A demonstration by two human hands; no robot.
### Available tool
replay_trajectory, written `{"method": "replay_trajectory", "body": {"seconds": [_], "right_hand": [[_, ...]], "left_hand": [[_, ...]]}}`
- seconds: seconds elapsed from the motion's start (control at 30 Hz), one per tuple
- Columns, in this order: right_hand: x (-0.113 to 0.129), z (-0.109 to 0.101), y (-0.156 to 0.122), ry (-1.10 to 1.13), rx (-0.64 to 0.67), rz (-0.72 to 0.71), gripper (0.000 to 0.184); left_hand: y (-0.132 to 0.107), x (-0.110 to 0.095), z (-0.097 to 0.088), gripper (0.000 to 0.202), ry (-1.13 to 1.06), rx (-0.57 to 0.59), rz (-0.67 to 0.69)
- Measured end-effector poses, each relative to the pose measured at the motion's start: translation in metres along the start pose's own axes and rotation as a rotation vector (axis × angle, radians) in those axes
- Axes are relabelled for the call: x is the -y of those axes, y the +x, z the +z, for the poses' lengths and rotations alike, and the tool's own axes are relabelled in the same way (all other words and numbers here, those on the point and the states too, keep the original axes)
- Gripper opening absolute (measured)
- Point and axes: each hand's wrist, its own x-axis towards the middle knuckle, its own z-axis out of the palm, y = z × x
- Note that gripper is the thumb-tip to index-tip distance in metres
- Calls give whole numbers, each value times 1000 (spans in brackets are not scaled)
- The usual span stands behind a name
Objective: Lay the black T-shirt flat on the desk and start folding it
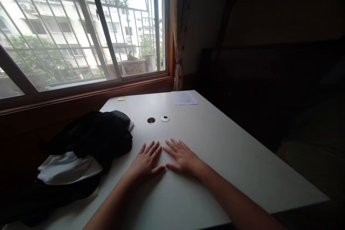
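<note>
My left hand (147,160) and my right hand (181,157) lie flat, palms down, side by side on the white table (221,151). The fingers of both are stretched out and spread, and the thumbs almost meet. Neither hand holds anything. A pile of black clothing (93,136) with a white garment (67,169) lies just left of my left hand, not touching it.
Beyond my fingers is a round cable hole (151,120) with its white cap (165,118) beside it. A printed sheet of paper (184,97) and a yellow sticky note (121,98) lie at the far edge. A barred window (81,28) and a curtain (180,32) stand behind.
</note>
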Motion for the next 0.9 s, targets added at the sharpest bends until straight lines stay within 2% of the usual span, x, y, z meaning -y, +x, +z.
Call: {"method": "replay_trajectory", "body": {"seconds": [0.1,0.17,0.23,0.3,0.4,0.47,0.57,0.63,0.7,0.77,0.9], "right_hand": [[-2,1,0,0,-54,-3,78],[-6,2,-1,1,-162,-2,67],[-12,1,-2,12,-302,1,52],[-19,-2,-4,46,-432,22,42],[-28,-6,-6,119,-573,81,35],[-32,-8,-7,149,-621,114,33],[-35,-8,-7,178,-640,143,31],[-36,-7,-5,200,-643,140,29],[-37,-6,-5,216,-644,127,28],[-37,-6,-5,219,-644,118,27],[-38,-4,-4,216,-658,107,26]], "left_hand": [[1,1,1,80,-13,-31,13],[2,4,-2,74,-14,-80,-5],[1,11,-10,63,1,-176,-62],[-5,22,-24,50,31,-337,-155],[-27,49,-47,41,112,-612,-369],[-47,69,-59,44,210,-732,-572],[-74,95,-67,56,331,-739,-919],[-83,105,-68,54,342,-664,-1040],[-85,107,-67,41,300,-580,-1043],[-81,104,-66,30,261,-559,-988],[-65,90,-58,22,195,-742,-775]]}}
